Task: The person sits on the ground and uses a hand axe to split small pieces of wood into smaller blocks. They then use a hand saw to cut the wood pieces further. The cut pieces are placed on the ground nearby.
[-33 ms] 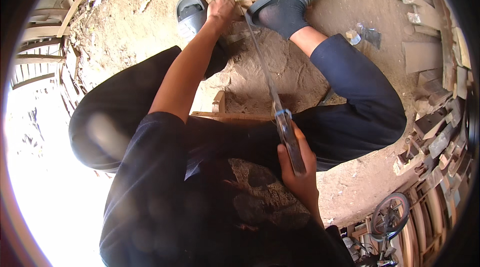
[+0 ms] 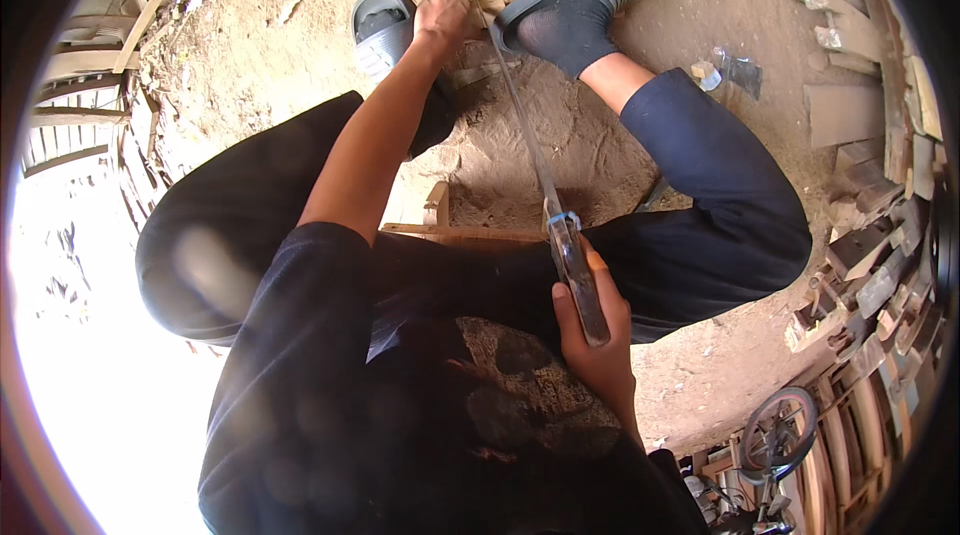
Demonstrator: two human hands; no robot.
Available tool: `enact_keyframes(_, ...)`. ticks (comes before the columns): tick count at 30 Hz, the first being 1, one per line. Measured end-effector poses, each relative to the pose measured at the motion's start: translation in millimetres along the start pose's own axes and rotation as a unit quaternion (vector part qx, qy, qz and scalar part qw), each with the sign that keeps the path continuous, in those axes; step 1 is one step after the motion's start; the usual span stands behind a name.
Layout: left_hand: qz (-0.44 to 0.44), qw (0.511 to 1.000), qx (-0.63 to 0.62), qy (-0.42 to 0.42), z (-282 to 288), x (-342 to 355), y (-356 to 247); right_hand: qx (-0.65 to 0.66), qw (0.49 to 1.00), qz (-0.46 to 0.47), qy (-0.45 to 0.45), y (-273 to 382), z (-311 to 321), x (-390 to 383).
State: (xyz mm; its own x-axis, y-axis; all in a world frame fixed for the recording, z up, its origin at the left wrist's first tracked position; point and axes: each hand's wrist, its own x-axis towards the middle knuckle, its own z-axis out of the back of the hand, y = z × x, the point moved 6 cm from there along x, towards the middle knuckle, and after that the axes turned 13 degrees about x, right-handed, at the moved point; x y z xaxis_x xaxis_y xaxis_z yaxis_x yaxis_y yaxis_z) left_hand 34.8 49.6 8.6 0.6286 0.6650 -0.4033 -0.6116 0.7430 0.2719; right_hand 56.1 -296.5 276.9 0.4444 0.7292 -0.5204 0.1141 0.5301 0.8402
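Dusty dirt floor (image 2: 300,45) all around, littered with chips and offcuts, so this looks like an outdoor or open-sided woodworking spot. Right in the middle of it is a small piece of wood (image 2: 490,7) down on the ground between the person's feet, and a long thin saw blade (image 2: 525,130) runs from it back up toward the body. The left hand (image 2: 440,20) is closed tight around that wood, pressing it down, which I'd guess is to stop it skating around under the blade. Both feet are in grey slides, and the right foot (image 2: 570,10) sits just beside the wood, pretty much touching it, so it seems to work as a clamp on that side; the left slide (image 2: 378,27) sits just behind the gripping hand. The right hand (image 2: 595,335) is wrapped shut on the saw handle (image 2: 578,280), held close to the belly with the blade angled down and away. The person seems to be crouched or sitting low, knees spread wide in dark trousers so the saw has a clear lane between them. A wooden frame piece (image 2: 460,232) sits under the legs, maybe a low stool, hard to say. Further out there's a stack of cut boards and scraps (image 2: 870,235) along the right, curved wooden slats (image 2: 90,85) on the left, and a small wheel (image 2: 780,432) at lower right.
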Motion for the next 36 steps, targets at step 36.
enact_keyframes(36, 0.048, 0.999, 0.011, -0.011, -8.7, 0.8, -9.1, -0.016, 0.998, 0.051, -0.021, 10.0, -18.1, 5.0)
